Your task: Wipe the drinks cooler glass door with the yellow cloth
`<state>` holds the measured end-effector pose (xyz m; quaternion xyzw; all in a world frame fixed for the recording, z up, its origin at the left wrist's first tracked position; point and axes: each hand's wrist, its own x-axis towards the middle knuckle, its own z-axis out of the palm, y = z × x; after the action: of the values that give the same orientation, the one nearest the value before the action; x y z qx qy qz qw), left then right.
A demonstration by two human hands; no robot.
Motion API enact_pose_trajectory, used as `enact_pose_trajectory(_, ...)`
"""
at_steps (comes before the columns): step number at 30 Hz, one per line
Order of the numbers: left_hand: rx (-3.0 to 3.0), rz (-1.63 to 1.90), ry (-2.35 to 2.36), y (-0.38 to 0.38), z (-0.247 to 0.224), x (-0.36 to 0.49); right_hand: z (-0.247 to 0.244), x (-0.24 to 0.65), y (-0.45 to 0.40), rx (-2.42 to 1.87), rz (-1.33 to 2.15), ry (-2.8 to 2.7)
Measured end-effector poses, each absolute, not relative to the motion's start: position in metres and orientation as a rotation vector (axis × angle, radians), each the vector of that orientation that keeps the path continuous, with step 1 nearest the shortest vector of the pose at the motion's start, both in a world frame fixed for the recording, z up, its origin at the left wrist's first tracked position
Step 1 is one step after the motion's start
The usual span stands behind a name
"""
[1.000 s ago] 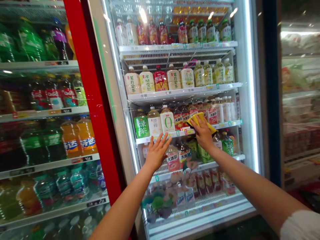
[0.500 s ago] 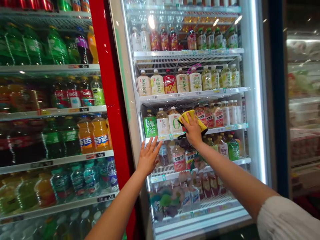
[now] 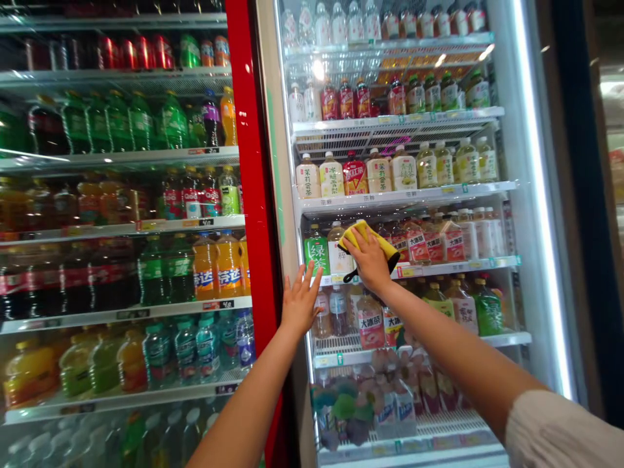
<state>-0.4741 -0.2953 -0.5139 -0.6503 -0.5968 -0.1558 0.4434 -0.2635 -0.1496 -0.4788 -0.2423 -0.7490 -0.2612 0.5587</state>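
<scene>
In the head view my right hand (image 3: 373, 263) presses a yellow cleaning cloth (image 3: 387, 246) with a dark underside and a small black loop against a fridge's glass door (image 3: 453, 224). The cloth covers part of the bottles behind the glass, just right of a white-labelled bottle (image 3: 340, 250). My left hand (image 3: 299, 302) is open, fingers spread, at the door's left side. It holds nothing. Its fingertips overlap a green tea bottle (image 3: 316, 250) that stands inside. Whether the left palm touches the glass fully, I cannot tell.
A red frame post (image 3: 253, 195) divides this fridge from another on the left, stocked with soda bottles (image 3: 217, 263) and cans (image 3: 163, 52). A bright light strip (image 3: 541, 175) runs down the right side. Leaf-shaped decorations or reflections (image 3: 346, 406) show low on the glass.
My right hand has slid the cloth left across the glass, over the bottle marked 0. My left hand sits slightly further left and up on the door. The view has turned left and up.
</scene>
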Motion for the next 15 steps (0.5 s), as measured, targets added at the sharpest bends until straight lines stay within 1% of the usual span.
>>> enact_pose_trajectory(3,-1.61,-0.385,-1.462,-0.298,-0.522,-0.479,-0.499,-0.258,-0.156,-0.389,-0.733,-1.969)
enact_pose_trajectory(5,-1.615,-0.352,-1.45,-0.303,-0.525,-0.483,-0.503,-0.246,-0.154,-0.291,-0.796,-2.074)
enact_pose_trajectory(8,-1.603,-0.294,-1.469,-0.312,-0.526,-0.491,-0.487,-0.248,-0.15,-0.321,-0.784,-2.049)
enact_pose_trajectory(11,-1.569,-0.275,-1.529,-0.319,-0.527,-0.493,-0.471,-0.283,-0.155,-0.447,-0.701,-1.889)
enact_pose_trajectory(15,-1.585,-0.268,-1.529,-0.327,-0.532,-0.492,-0.478,-0.315,-0.17,-0.379,-0.742,-1.935)
